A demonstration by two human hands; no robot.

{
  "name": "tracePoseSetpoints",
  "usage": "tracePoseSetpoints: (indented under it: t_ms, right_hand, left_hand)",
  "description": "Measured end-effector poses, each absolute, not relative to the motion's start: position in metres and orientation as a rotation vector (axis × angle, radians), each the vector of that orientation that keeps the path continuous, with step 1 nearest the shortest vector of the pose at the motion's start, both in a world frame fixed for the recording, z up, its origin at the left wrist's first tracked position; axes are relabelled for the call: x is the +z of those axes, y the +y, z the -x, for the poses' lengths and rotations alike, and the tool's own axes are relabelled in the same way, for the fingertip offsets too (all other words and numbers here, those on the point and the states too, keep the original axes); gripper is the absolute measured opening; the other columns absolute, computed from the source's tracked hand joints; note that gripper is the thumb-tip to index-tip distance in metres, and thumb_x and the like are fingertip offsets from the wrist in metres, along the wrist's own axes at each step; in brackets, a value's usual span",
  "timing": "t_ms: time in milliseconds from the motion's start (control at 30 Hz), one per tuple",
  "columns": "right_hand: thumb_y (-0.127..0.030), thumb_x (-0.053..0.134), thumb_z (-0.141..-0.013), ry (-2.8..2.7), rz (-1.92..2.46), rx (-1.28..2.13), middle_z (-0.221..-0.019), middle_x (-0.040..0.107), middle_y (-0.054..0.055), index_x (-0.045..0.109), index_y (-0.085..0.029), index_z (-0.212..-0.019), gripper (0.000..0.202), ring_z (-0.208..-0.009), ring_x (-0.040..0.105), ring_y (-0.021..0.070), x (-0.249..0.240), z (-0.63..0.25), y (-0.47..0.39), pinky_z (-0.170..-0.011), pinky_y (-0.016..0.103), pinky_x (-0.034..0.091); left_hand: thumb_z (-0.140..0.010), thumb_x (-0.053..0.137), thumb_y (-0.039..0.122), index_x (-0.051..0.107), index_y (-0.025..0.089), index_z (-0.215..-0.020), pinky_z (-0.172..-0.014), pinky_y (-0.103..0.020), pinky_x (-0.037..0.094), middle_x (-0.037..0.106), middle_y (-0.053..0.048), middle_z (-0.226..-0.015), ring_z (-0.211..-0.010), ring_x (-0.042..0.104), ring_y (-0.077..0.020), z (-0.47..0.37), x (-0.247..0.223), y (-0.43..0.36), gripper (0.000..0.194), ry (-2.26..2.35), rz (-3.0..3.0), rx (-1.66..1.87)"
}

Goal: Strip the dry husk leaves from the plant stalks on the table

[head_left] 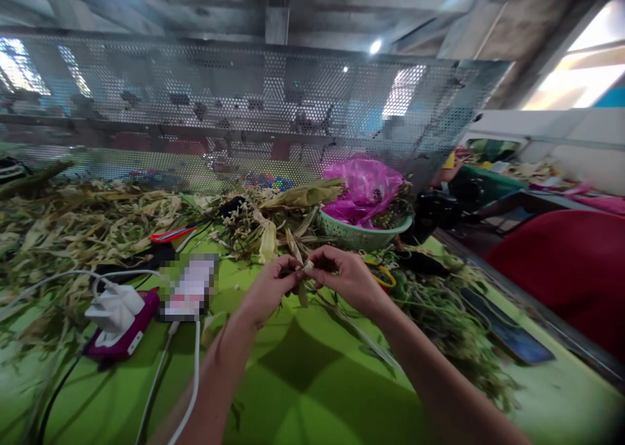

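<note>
Left hand [274,281] and right hand [346,274] are pinching a pale plant piece [308,266], well inside the desk's [273,409] right edge. A light, close grip is probably giving best control.

On my feed, a purple power strip [142,311] sits toward the table's [273,399] near left corner, a white charger [114,308] plugged into it. Just right of that I see a phone [190,287], its screen blurred out, with white cables running off it. Along the far edge I have a perforated metal panel [234,106]. A dark flat device [508,328] lies by the right edge; past that edge, something big and red [566,275].
</note>
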State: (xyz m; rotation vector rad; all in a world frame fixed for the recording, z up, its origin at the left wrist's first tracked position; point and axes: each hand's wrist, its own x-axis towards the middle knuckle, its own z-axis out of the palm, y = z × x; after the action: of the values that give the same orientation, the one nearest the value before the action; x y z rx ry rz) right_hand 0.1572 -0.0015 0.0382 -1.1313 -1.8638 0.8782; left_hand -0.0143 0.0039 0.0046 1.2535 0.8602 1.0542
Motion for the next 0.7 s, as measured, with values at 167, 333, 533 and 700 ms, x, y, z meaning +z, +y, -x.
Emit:
tracePoseSetpoints:
  t_ms: [167,333,533,700]
  right_hand:
    - [-0.031,0.060,-0.082,-1.802,1.165,0.833,-0.066,0.061,0.000,0.060,-0.017,-0.081,0.014,-0.056,0.058,0.0120,0.035,-0.153,-0.002,-0.056,0.024,0.045]
    - [-0.034,0.061,-0.081,-1.746,1.126,0.914,-0.065,0.059,-0.001,0.058,-0.017,-0.080,0.017,-0.054,0.057,0.0115,0.032,-0.151,0.001,-0.056,0.024,0.045]
    - [-0.022,0.064,-0.076,-1.955,1.188,0.640,-0.076,0.064,0.001,0.064,-0.018,-0.094,0.018,-0.068,0.058,0.0140,0.040,-0.161,0.003,-0.063,0.024,0.045]
    - [-0.015,0.058,-0.078,-2.191,1.389,0.324,-0.076,0.064,0.002,0.063,-0.018,-0.075,0.007,-0.071,0.060,0.0150,0.054,-0.165,-0.004,-0.064,0.024,0.041]
  left_hand:
    - [-0.063,0.077,0.045,0.059,0.016,-0.080,-0.048,-0.021,0.026,0.053,0.005,-0.060,-0.050,0.043,-0.0057,0.012,-0.001,0.006,0.038,0.884,-1.188,1.054]
    - [-0.057,0.082,0.042,0.062,0.015,-0.076,-0.051,-0.021,0.029,0.055,0.004,-0.060,-0.051,0.044,-0.0057,0.012,-0.002,0.007,0.039,0.889,-1.079,1.109]
    - [-0.057,0.082,0.036,0.064,0.014,-0.075,-0.052,-0.020,0.030,0.056,0.003,-0.063,-0.054,0.042,-0.0056,0.016,-0.007,0.010,0.033,0.867,-1.014,1.176]
    - [-0.061,0.078,0.035,0.065,0.014,-0.076,-0.056,-0.021,0.033,0.058,0.002,-0.065,-0.058,0.045,-0.0077,0.017,-0.012,0.013,0.029,0.931,-1.075,1.182]
